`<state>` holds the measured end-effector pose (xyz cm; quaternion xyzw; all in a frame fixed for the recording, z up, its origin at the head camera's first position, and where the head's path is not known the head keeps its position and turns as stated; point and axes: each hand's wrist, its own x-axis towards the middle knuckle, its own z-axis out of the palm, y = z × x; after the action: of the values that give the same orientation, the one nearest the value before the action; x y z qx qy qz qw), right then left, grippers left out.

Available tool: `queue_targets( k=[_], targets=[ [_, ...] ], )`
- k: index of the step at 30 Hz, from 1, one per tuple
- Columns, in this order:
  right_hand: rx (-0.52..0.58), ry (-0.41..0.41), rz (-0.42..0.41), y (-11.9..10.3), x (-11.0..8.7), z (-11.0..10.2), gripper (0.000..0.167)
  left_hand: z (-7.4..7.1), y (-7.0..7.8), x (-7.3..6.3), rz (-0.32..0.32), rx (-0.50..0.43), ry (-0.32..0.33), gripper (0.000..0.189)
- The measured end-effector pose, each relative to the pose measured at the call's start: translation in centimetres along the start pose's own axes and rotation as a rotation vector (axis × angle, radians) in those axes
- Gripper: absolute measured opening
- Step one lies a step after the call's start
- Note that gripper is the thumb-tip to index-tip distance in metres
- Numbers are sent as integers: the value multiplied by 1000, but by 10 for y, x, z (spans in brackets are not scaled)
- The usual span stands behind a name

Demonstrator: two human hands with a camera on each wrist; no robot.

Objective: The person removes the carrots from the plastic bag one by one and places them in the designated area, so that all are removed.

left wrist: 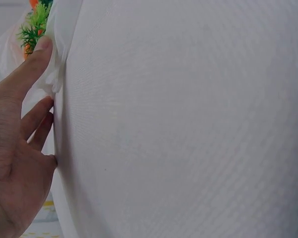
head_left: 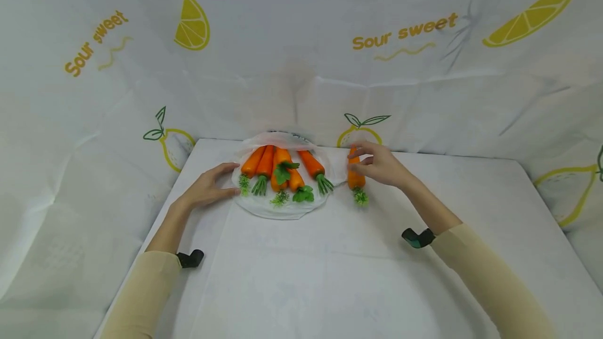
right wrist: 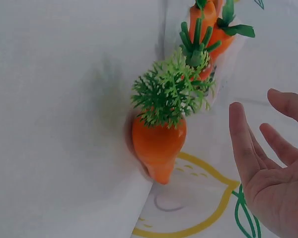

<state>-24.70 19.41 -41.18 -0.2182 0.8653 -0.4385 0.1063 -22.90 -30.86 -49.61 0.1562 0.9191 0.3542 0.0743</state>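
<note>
Several orange toy carrots [head_left: 311, 162] with green tops lie in a white plastic bag [head_left: 294, 212] at the back of the table. At the bag's left edge is my left hand [head_left: 204, 187], its thumb and fingers spread and touching the plastic. In the left wrist view the thumb [left wrist: 32, 67] lies along the bag beside a green carrot top [left wrist: 36, 25]. A single carrot [head_left: 356, 182] lies right of the bag, leaves toward me. My right hand [head_left: 383, 167] overlaps it in the head view, but the right wrist view shows the fingers spread apart from the carrot [right wrist: 159, 144].
A white cloth covers the table [head_left: 292, 276]. Behind it hangs a white sheet [head_left: 282, 41] printed with lemons and lettering. Each forearm wears a beige sleeve, with a small black wrist camera [head_left: 190, 259] on the left one and another camera [head_left: 418, 238] on the right.
</note>
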Motion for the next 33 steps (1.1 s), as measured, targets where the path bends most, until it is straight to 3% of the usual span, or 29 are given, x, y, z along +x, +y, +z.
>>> queue_targets(
  k=[10, 19, 26, 33],
  targets=[
    [41, -103, -111, -28, 40, 30, 54, -1, -3, -1, -14, 3, -5, 78],
    [17, -130, -154, -51, 79, 56, 47, -1, -2, 0, -19, 10, -23, 79],
    [3, -195, -153, -54, 106, 72, 38, -3, 0, 2, -17, 10, -23, 79],
    [77, -240, -106, -48, 125, 91, 44, -3, 0, 2, -14, -4, -20, 79]
  ],
)
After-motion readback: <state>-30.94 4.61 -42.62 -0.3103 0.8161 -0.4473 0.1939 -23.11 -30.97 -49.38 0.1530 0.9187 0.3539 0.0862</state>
